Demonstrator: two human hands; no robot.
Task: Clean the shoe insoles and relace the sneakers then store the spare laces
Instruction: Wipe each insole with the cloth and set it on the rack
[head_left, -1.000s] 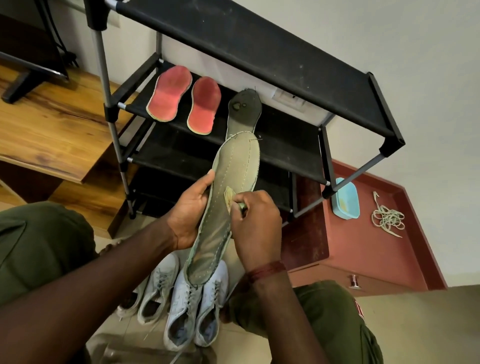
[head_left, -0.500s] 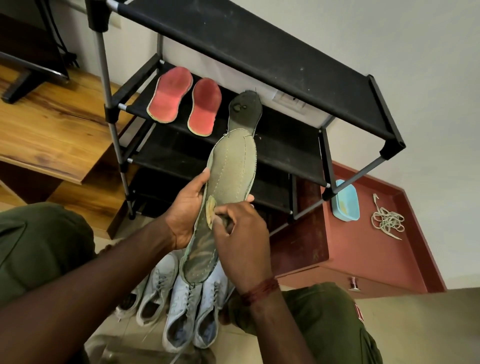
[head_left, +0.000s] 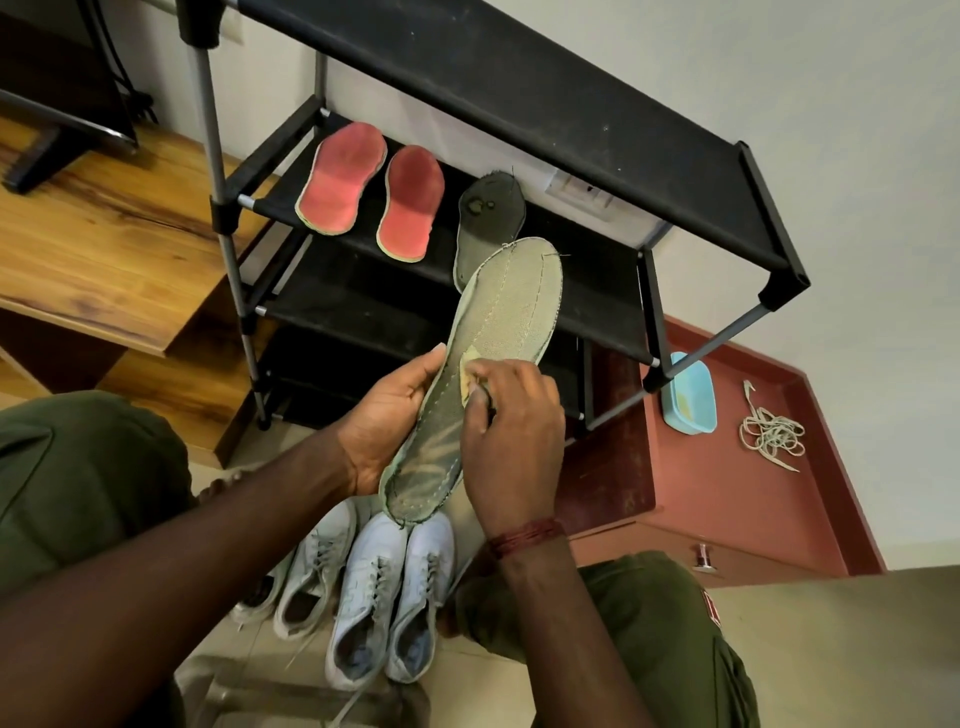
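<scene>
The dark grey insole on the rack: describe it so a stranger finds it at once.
Find the black shoe rack against the wall; on its second shelf lie three insoles. The dark grey insole is rightmost, partly behind the held green insole; the other two are red insoles.

The green insole (head_left: 504, 301), held by the left hand (head_left: 395, 415) with the right hand (head_left: 514, 441) pinching a yellow cloth (head_left: 470, 371) on it, stands before the rack's second shelf (head_left: 592, 280). Two red insoles (head_left: 340, 179) and a dark insole (head_left: 488, 208) fill that shelf's left part; its right part is free. The top shelf (head_left: 519, 98) overhangs it. Sneakers (head_left: 374, 587) stand close under the hands.
</scene>
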